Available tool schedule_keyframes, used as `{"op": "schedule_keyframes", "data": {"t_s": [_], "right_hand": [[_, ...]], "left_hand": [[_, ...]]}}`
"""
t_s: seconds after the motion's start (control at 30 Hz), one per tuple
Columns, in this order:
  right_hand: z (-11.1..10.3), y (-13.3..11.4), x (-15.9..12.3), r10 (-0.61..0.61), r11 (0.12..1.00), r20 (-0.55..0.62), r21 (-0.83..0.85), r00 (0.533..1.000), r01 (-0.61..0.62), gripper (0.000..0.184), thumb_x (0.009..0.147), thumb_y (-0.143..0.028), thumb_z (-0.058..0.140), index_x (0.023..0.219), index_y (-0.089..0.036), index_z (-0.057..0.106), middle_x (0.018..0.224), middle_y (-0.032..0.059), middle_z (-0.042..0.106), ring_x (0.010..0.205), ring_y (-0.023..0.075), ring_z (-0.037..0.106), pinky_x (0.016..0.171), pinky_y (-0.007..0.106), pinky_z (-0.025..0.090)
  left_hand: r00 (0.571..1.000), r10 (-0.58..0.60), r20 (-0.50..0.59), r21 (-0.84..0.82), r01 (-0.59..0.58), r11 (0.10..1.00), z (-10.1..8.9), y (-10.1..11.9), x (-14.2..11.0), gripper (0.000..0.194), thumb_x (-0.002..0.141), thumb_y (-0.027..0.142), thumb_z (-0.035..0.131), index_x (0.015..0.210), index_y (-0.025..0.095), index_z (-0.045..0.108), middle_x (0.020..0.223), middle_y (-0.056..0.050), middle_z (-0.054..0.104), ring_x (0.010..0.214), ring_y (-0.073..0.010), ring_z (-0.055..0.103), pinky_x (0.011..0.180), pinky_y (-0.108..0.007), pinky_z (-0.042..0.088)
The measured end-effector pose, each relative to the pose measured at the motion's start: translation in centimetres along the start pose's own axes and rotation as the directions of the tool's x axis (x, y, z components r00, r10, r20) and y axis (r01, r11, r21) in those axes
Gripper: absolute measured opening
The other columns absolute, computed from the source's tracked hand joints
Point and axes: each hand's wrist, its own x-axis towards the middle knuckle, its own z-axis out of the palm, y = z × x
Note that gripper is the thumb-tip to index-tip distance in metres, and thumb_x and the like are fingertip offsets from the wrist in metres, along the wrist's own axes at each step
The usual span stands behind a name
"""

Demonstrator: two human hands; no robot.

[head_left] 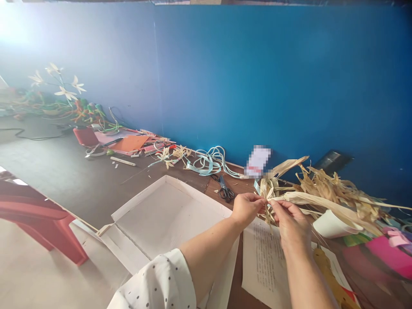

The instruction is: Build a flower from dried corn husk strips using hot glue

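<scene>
My left hand (246,208) and my right hand (293,224) meet fingertip to fingertip over the table, right of centre. Both are closed in a pinch on a dried corn husk (271,189), pale and papery, with ragged strips hanging below the fingers. My fingers partly hide the spot where they grip it. Behind and to the right spreads a heap of dried corn husks (334,191), one long piece reaching over toward my right hand. Beneath my wrists lies a printed sheet (262,257). Dark-handled scissors (226,192) rest just beyond my left hand.
An open white cardboard box (170,214) lies left of my arms. A white cup (336,224) is tipped beside the husks, near a yellow glue gun (331,274). Pale blue ribbon (209,161), husk flowers (167,156) and coloured paper (131,143) line the blue wall. A red chair (41,223) stands left.
</scene>
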Motion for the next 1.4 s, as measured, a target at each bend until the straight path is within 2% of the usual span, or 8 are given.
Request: {"op": "schedule_keyframes", "data": {"t_s": [0.43,0.9,1.3,1.4], "right_hand": [[-0.1,0.1,0.0,-0.003,1.0,-0.008,-0.021,1.0,0.003,0.035,0.054,-0.039,0.08,0.078,-0.018,0.065,0.054,-0.0055,0.05,0.048,0.0067,0.039,0.044,0.018,0.031],[-0.1,0.3,0.1,0.005,1.0,0.017,-0.024,1.0,-0.005,0.037,0.055,-0.042,0.08,0.08,-0.018,0.065,0.053,-0.0057,0.049,0.048,0.0076,0.038,0.044,0.019,0.032],[-0.2,0.8,0.4,0.01,1.0,0.023,-0.027,1.0,-0.009,0.039,0.055,-0.042,0.08,0.082,-0.017,0.066,0.055,-0.0049,0.052,0.048,0.0066,0.04,0.043,0.018,0.033],[-0.3,0.8,0.5,0.01,1.0,0.042,-0.027,0.999,-0.008,0.039,0.057,-0.042,0.079,0.085,-0.017,0.067,0.064,-0.002,0.06,0.048,0.0063,0.041,0.043,0.018,0.033]], "left_hand": [[1.0,0.018,0.011,0.051,-0.019,0.999,-0.2,-0.5,0.3,0.013,0.072,0.023,0.067,0.069,0.01,0.066,0.058,-0.001,0.059,0.052,-0.0067,0.055,0.057,-0.019,0.049],[1.0,0.013,0.018,-0.008,-0.013,1.0,-0.2,-1.2,0.8,0.012,0.072,0.02,0.067,0.068,0.01,0.062,0.06,0.0,0.059,0.053,-0.0072,0.056,0.06,-0.022,0.05],[1.0,0.015,-0.002,0.008,-0.015,1.0,-0.2,-1.0,0.9,0.014,0.073,0.022,0.066,0.067,0.011,0.06,0.058,0.0,0.057,0.05,-0.0062,0.053,0.058,-0.021,0.049],[1.0,0.016,0.0,0.008,-0.016,1.0,-0.2,-1.0,0.9,0.015,0.072,0.023,0.066,0.067,0.011,0.06,0.057,0.0,0.057,0.05,-0.0065,0.053,0.058,-0.021,0.049]]}}
